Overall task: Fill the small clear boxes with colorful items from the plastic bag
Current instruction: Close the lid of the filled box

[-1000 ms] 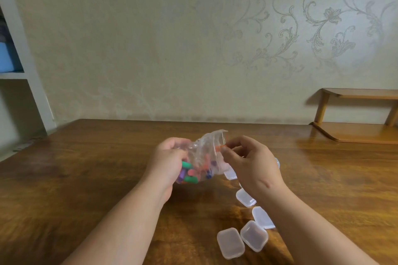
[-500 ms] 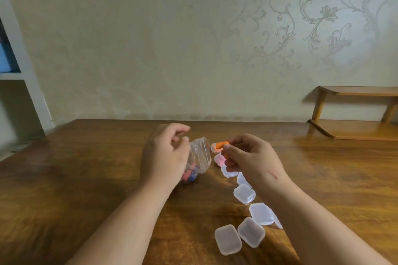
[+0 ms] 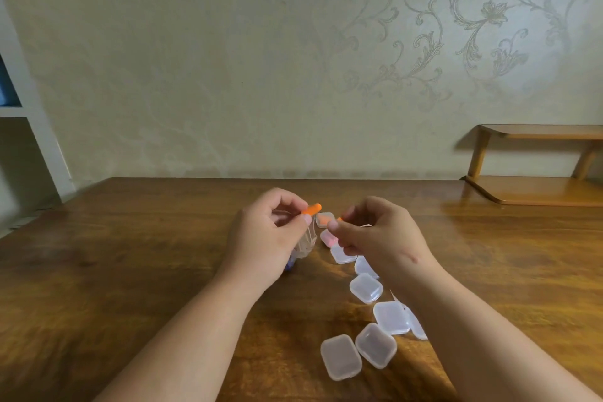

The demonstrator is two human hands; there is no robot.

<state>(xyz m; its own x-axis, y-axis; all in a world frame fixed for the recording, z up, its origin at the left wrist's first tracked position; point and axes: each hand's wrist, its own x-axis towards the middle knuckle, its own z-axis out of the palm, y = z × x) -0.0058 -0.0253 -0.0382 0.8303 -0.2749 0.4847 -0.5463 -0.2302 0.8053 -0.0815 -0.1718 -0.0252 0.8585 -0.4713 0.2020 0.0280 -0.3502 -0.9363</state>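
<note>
— Orange first: my left hand pinches an orange piece between thumb and forefinger, above the wooden bench.
— And the plastic bag?
— The plastic bag hangs from that same hand, against the palm, and something blue shows at its bottom, close to the bench.
— Your right hand?
— My right hand has its fingers curled and pinches a smaller orange bit at the fingertips. Both hands are close together.
— The boxes?
— The small clear boxes lie in a loose line on the bench, partly under my right arm. The farthest box has orange inside, and the second box holds something pink.
</note>
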